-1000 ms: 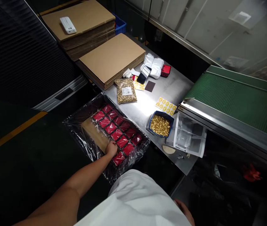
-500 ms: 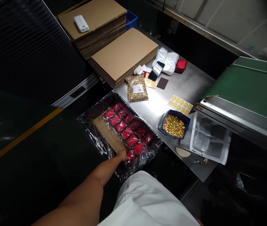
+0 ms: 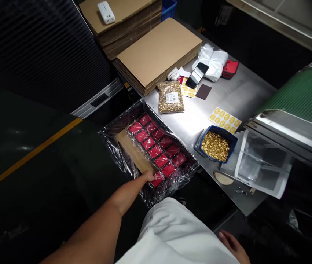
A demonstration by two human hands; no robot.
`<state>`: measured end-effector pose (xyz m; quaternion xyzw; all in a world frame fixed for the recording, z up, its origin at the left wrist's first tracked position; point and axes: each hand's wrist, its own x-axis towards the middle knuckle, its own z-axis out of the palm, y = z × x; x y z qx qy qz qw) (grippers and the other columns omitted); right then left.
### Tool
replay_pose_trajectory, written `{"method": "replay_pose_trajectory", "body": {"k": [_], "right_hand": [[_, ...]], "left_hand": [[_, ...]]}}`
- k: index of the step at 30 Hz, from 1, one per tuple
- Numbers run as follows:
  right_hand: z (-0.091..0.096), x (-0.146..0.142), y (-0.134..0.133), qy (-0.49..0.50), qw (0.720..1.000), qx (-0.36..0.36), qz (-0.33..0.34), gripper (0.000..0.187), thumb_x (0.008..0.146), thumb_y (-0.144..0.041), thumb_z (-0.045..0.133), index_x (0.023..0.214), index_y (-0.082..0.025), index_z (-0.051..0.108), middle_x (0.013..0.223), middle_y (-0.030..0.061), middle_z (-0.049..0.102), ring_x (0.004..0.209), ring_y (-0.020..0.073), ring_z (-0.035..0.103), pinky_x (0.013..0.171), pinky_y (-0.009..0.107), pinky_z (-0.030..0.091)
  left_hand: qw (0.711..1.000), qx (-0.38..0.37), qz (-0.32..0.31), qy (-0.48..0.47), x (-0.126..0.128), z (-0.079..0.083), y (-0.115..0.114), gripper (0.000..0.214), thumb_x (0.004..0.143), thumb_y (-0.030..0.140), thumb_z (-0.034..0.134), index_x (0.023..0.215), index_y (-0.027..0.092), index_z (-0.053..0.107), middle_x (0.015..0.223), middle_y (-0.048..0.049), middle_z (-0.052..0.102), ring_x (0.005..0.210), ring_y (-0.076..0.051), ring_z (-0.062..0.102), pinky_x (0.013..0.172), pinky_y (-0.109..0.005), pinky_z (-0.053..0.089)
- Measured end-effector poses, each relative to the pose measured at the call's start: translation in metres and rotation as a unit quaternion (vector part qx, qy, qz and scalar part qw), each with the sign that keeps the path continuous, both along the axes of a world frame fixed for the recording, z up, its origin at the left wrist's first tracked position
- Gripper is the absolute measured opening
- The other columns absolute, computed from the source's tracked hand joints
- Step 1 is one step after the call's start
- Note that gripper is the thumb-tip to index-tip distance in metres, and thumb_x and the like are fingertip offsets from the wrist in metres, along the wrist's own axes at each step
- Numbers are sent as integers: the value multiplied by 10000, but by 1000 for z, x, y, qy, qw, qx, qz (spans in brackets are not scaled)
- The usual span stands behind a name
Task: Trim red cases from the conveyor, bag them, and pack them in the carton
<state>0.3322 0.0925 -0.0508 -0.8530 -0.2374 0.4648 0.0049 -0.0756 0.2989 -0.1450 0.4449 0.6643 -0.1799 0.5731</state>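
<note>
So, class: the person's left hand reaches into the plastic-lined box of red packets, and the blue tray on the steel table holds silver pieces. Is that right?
Not quite. The head view shows the blue tray holding gold pieces, not silver. The left hand does reach into the plastic-lined box of red packets.

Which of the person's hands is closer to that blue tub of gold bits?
Right. The right hand hangs below the blue tub, by the lap; the left hand reaches into the box of red packets.
</note>
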Motion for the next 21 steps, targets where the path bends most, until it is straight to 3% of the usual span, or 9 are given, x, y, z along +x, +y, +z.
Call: {"method": "replay_pose_trajectory", "body": {"k": [4,8,11,16,19,21], "right_hand": [[-2,-4,-2,73,997,-20,-12,624,637,-669,594,1019,-183,677,1088,141,712,1087,322,643,882,373,535],[9,-8,-7,54,998,12,-40,545,635,-660,606,946,-223,700,1038,123,727,1050,329,659,854,373,537],[20,-13,-13,29,997,40,-61,452,643,-643,608,871,-269,720,964,102,741,1004,348,671,845,418,530],[25,-20,-28,23,992,80,-91,377,667,-584,615,816,-259,733,916,90,745,973,348,677,859,432,525],[21,-26,-39,13,990,88,-108,395,648,-584,626,802,-236,732,912,97,743,968,362,677,867,446,526],[17,-31,-47,6,988,94,-122,433,641,-601,615,820,-223,727,896,99,740,946,363,682,844,443,541]], "left_hand": [[998,1,-61,9,6,13,15,265,883,370,640,970,119,642,962,-38,649,894,-215,642,794,-374,550],[990,76,-119,5,14,40,39,242,882,370,639,943,136,644,984,-68,666,931,-199,636,863,-415,521],[969,180,-161,-50,35,66,61,233,884,367,630,920,137,640,938,-54,666,898,-195,631,857,-406,509],[892,363,-217,-156,115,106,109,189,947,260,498,1068,162,606,1058,-56,627,1038,-194,572,926,-382,461],[854,419,-259,-166,175,114,145,266,965,233,445,1198,185,564,1163,-74,591,1142,-225,520,974,-430,428],[838,426,-299,-164,211,112,168,232,949,264,501,1135,166,600,1163,-85,595,1149,-246,519,979,-463,427]]}}
